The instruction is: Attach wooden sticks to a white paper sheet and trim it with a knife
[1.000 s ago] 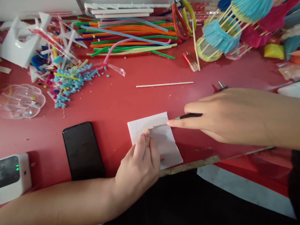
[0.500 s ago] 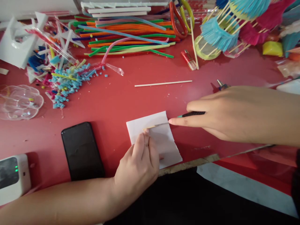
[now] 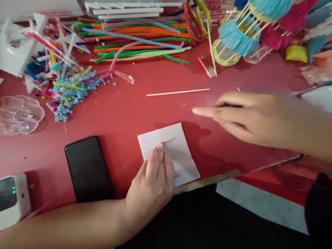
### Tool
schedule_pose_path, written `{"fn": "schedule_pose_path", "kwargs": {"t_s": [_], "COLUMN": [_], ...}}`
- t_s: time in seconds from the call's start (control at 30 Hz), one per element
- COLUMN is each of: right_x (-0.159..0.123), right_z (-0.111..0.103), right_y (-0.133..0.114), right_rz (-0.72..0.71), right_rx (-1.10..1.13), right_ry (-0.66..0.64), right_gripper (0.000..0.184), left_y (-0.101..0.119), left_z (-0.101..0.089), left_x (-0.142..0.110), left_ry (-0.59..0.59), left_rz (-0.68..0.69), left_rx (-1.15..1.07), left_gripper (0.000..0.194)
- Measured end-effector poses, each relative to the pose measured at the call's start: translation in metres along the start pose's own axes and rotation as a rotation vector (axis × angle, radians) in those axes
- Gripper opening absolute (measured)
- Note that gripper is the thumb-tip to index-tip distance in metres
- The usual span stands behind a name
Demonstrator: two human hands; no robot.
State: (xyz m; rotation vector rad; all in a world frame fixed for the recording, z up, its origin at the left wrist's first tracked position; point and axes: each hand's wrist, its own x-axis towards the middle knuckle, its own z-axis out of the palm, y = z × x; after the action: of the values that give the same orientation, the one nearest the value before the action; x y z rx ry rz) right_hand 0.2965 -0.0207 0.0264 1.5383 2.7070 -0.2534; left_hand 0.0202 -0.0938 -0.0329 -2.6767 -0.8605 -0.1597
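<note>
A white square sheet [image 3: 188, 162] lies at the table's front edge. My left hand [image 3: 154, 186] rests on it, fingers bunched together and pinching a short wooden stick piece [image 3: 167, 140], whose free end points right. To the right, my right hand [image 3: 241, 119] is raised off the sheet with its index finger stretched out and the other fingers curled. A dark bit of the craft knife handle [image 3: 231, 104] shows between thumb and finger; the rest, blade included, is hidden or blurred. A longer wooden stick [image 3: 178, 92] lies beyond the sheet.
A black phone [image 3: 89, 169] and a white device [image 3: 15, 199] lie left. Behind are cut blue bits [image 3: 68, 91], a clear divided dish [image 3: 22, 114], coloured fuzzy sticks [image 3: 140, 34], scissors [image 3: 193, 22], a red-capped small container [image 3: 206, 65] and fringed blue stick models [image 3: 238, 36].
My right hand has lifted the knife blade away from the stick piece and moved up and right. My left hand keeps its hold on the stick piece. The view has shifted slightly.
</note>
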Motion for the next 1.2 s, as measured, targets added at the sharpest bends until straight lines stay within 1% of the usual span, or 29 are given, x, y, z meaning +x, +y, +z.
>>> {"fn": "schedule_pose_path", "kwargs": {"t_s": [0.07,0.1,0.17,0.23,0.3,0.37,0.43,0.5,0.57,0.6,0.63,0.67,0.73,0.8,0.87,0.97,1.03,1.1,1.2], "right_x": [-0.002,-0.003,-0.003,-0.003,-0.002,0.002,0.009,0.017,0.026,0.029,0.032,0.033,0.035,0.035,0.035,0.038,0.04,0.041,0.041], "right_z": [0.016,0.026,0.043,0.055,0.058,0.054,0.048,0.043,0.042,0.044,0.046,0.05,0.06,0.07,0.078,0.084,0.086,0.087,0.087], "right_y": [0.0,0.002,0.006,0.012,0.014,0.01,-0.002,-0.017,-0.033,-0.04,-0.045,-0.049,-0.054,-0.055,-0.055,-0.051,-0.049,-0.047,-0.046], "right_rz": [0.039,0.071,0.088,0.084,0.066,0.05,0.023,-0.049,-0.141,-0.174,-0.198,-0.219,-0.252,-0.26,-0.248,-0.21,-0.184,-0.172,-0.161], "right_rx": [-0.13,-0.158,-0.151,-0.114,-0.069,-0.018,0.061,0.186,0.292,0.317,0.335,0.348,0.362,0.352,0.336,0.351,0.385,0.41,0.417], "right_ry": [0.068,0.114,0.141,0.156,0.177,0.226,0.286,0.319,0.281,0.247,0.215,0.194,0.202,0.255,0.312,0.372,0.405,0.436,0.477], "right_gripper": [0.049,0.05,0.051,0.054,0.054,0.052,0.045,0.034,0.023,0.019,0.018,0.02,0.019,0.012,0.013,0.016,0.015,0.016,0.019], "left_y": [0.001,0.002,0.003,0.002,-0.004,-0.014,-0.029,-0.047,-0.065,-0.073,-0.081,-0.087,-0.095,-0.099,-0.099,-0.096,-0.094,-0.093,-0.091], "left_z": [0.0,0.0,0.001,0.0,-0.003,-0.008,-0.012,-0.013,-0.011,-0.009,-0.005,-0.001,0.007,0.016,0.023,0.031,0.034,0.036,0.036], "left_x": [0.0,-0.001,-0.001,0.0,0.002,0.006,0.012,0.016,0.019,0.02,0.02,0.02,0.018,0.016,0.015,0.014,0.013,0.012,0.009], "left_ry": [0.004,0.008,0.03,0.047,0.039,0.011,0.005,0.009,-0.05,-0.096,-0.167,-0.211,-0.247,-0.237,-0.186,-0.077,-0.02,-0.008,-0.048], "left_rz": [-0.001,-0.005,-0.014,-0.014,-0.011,-0.024,-0.054,-0.124,-0.24,-0.304,-0.345,-0.363,-0.311,-0.266,-0.273,-0.311,-0.309,-0.276,-0.225], "left_rx": [0.019,0.024,0.024,-0.005,-0.07,-0.17,-0.3,-0.368,-0.383,-0.394,-0.427,-0.474,-0.587,-0.666,-0.703,-0.726,-0.723,-0.693,-0.623], "left_gripper": [0.049,0.049,0.05,0.047,0.043,0.039,0.037,0.036,0.039,0.042,0.045,0.047,0.052,0.057,0.057,0.044,0.039,0.046,0.073]}}
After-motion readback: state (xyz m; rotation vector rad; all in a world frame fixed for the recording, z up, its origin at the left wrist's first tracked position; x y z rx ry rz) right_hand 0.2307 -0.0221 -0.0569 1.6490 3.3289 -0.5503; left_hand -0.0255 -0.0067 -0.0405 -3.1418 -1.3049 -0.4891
